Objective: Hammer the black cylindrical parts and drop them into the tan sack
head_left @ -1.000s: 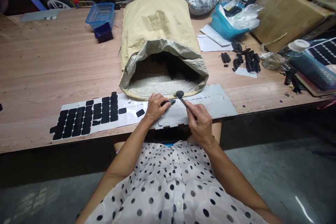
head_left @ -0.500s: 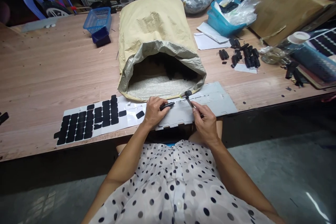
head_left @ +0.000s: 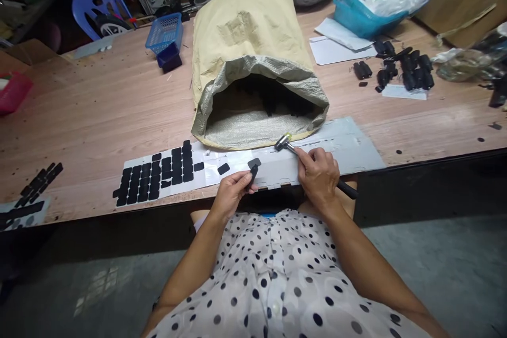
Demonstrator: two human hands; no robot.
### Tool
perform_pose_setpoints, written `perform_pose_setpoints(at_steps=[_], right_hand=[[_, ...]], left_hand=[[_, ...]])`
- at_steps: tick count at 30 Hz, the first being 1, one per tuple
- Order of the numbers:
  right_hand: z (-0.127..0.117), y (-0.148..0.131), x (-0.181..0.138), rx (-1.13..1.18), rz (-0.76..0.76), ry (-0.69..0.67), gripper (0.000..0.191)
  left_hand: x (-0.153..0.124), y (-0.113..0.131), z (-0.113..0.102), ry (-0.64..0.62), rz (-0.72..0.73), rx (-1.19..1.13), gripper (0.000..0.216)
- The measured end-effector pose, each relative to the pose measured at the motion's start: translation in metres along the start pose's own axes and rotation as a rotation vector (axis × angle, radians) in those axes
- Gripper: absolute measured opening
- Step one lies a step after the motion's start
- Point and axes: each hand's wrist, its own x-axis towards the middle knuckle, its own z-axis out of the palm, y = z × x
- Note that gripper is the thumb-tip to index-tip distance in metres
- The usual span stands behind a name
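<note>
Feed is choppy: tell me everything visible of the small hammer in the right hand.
The small hammer has a silvery metal head and a slim shaft ending in a black grip. The right hand wraps its shaft; the grip juts out behind. Its head lies over the grey sheet near the sack.

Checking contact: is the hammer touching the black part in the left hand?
Apart. Head view: the hammer lies right of the black part, grey sheet showing between.

**Layout on the table [head_left: 99,116]**

A sack [head_left: 249,37] lies at its middle, mouth toward the near edge. Before the mouth lies a flat panel [head_left: 352,142], with a sheet of pads [head_left: 158,174] to the panel's left. The hammer [head_left: 283,143] is over the panel, right of the small part [head_left: 253,172]. Loose parts [head_left: 407,66] lie right of the sack.
</note>
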Motion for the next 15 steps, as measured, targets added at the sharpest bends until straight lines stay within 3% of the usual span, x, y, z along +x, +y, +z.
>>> perform_pose_setpoints(at_steps=[9,15], right_hand=[[0.0025,0.0020,-0.0012,-0.034,0.001,-0.021,0.031],[0.0036,0.0006,-0.0009,-0.046,0.004,-0.014,0.032]], left_hand=[[-0.0025,0.0043,0.0005,-0.047,-0.179,-0.236,0.006],[-0.0032,0.0054,0.0007,-0.065,-0.207,-0.304,0.008]])
